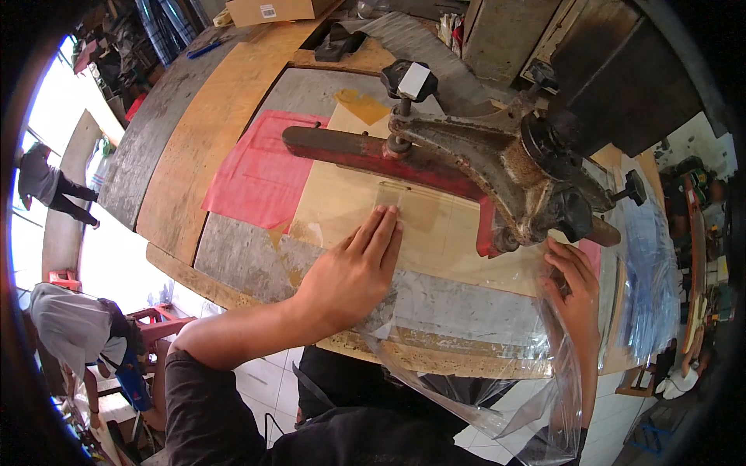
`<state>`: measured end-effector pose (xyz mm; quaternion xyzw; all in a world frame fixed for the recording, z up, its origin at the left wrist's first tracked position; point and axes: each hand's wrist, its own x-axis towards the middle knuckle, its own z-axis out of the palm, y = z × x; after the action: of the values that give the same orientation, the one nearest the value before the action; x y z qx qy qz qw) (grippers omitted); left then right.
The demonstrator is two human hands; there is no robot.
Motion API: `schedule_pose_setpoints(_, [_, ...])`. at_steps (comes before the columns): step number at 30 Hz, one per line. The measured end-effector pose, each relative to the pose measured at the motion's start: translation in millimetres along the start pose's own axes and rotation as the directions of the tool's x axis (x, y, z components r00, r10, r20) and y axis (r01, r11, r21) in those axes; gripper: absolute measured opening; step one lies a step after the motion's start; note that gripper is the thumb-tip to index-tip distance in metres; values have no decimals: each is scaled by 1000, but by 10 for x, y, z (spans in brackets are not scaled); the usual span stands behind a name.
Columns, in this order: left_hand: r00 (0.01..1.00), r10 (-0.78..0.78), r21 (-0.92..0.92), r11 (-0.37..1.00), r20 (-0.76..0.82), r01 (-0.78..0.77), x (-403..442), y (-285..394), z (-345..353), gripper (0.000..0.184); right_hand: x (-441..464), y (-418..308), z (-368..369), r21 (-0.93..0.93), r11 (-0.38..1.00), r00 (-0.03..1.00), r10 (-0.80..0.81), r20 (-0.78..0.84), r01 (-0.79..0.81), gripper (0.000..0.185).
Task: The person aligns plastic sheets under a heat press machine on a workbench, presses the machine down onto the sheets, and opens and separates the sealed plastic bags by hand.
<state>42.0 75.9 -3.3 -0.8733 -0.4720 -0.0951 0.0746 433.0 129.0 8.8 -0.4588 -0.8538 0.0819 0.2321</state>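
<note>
My left hand (353,268) lies with fingers stretched out, its fingertips pressing a clear piece of plastic near the edge of a cream sheet (342,200). Just beyond the fingertips runs the long red bar (350,155) of a metal press (497,147). At the bar's right end, my right hand (573,279) has its fingers bent around clear plastic film (536,388). This film trails off the front edge of the table and hangs over my lap. Exactly how the right fingertips grip it is partly hidden by glare.
A pink sheet (256,167) lies under the cream one at left. Stacked clear plastic (653,272) is at right. A cardboard box (272,9) and blue pen (203,50) are at the back. One person (78,330) sits at left; another (50,175) stands farther off.
</note>
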Motion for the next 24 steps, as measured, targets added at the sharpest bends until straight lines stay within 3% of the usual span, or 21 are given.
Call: schedule_pose_setpoints(24, [997,-28,-52,998,-68,25,44,-55,56,49,-25,-63,-8,-6,998,998,58,19,-58,40])
